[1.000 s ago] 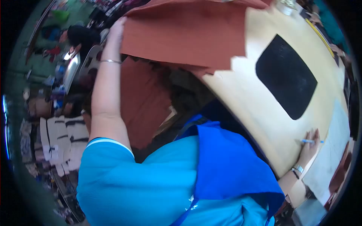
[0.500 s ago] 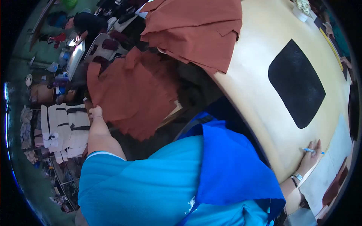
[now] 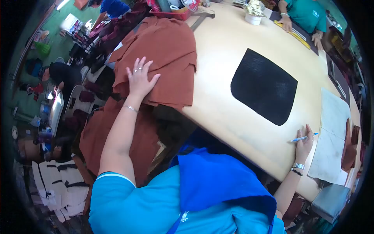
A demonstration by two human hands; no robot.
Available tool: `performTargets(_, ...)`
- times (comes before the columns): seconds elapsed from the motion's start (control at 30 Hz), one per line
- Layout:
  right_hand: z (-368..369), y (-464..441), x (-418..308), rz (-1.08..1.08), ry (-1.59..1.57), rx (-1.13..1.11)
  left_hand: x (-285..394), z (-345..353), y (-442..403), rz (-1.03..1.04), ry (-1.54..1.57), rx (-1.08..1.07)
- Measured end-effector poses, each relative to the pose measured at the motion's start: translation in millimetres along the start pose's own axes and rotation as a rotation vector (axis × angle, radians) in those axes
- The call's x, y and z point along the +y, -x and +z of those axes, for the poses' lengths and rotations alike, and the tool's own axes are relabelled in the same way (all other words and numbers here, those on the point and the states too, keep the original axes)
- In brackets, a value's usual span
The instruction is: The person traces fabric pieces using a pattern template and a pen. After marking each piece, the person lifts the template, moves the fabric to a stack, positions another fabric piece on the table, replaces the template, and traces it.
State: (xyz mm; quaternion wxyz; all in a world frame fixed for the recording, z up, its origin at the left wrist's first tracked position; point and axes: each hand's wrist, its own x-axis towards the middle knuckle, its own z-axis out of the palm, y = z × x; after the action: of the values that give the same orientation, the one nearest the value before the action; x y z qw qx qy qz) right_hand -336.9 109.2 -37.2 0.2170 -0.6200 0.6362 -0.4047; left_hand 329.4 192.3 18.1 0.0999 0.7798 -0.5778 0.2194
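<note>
My left hand (image 3: pixel 140 78) lies with fingers spread on a stack of reddish-brown leather pieces (image 3: pixel 167 50) at the table's left end. My right hand (image 3: pixel 304 145) rests on the cream tabletop (image 3: pixel 218 97) near its front edge, with a blue pen (image 3: pixel 304 137) held between the fingers. Between the two hands, farther in, a black leather piece (image 3: pixel 265 86) with rounded corners lies flat. Below the stack, off the table, more reddish-brown leather (image 3: pixel 117 136) is piled. Just right of my right hand is a pale grey sheet (image 3: pixel 329 136).
A hammer (image 3: pixel 200 19) and a red tray (image 3: pixel 171 15) sit at the far left. A white tub (image 3: pixel 253 18) stands at the back. Across the table, a person in a green shirt (image 3: pixel 306 15) has hands by a yellow ruler (image 3: pixel 292 34). A grey padded block (image 3: pixel 331 201) juts out at the right.
My left hand has moved from the lower leather pile up onto the stack on the table. My view has turned left-to-table, bringing the other person into sight. The pen stays in my right hand.
</note>
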Motion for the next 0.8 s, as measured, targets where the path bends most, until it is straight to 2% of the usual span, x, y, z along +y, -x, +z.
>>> performTargets(0.07, 1, 2, -9, -0.005, 0.006, 0.015, 16, 17, -24, -0.022, -0.03, -0.003)
performTargets(0.17, -2, 2, -17, -0.031, 0.133, 0.01, 15, 29, -60, -0.1, 0.117, -0.075)
performTargets(0.2, 2, 1, -9, -0.065, 0.055, 0.051, 22, 28, -69, -0.108, 0.223, 0.075)
performTargets(0.3, 1, -3, 2, -0.032, 0.045, 0.064, 50, 5, -103, -0.183, 0.341, 0.269)
performTargets(0.47, 3, -1, -1, 0.022, -0.062, 0.092, 152, -30, -141, 0.01, 0.804, 0.432)
performTargets(0.53, 3, -1, -3, 0.054, -0.075, 0.085, 204, -45, -134, 0.097, 0.98, 0.404)
performTargets(0.63, 3, 0, -6, -0.041, 0.108, 0.132, 273, -72, -104, 0.293, 1.276, 0.345)
performTargets(0.7, 3, -1, -10, -0.013, 0.083, 0.143, 302, -94, -77, 0.355, 1.529, 0.16)
performTargets(0.73, 3, 0, -11, -0.008, 0.079, 0.151, 312, -105, -68, 0.391, 1.661, 0.132)
performTargets(0.8, 3, 1, -11, -0.034, 0.075, 0.165, 314, -101, -70, 0.3, 1.697, -0.004)
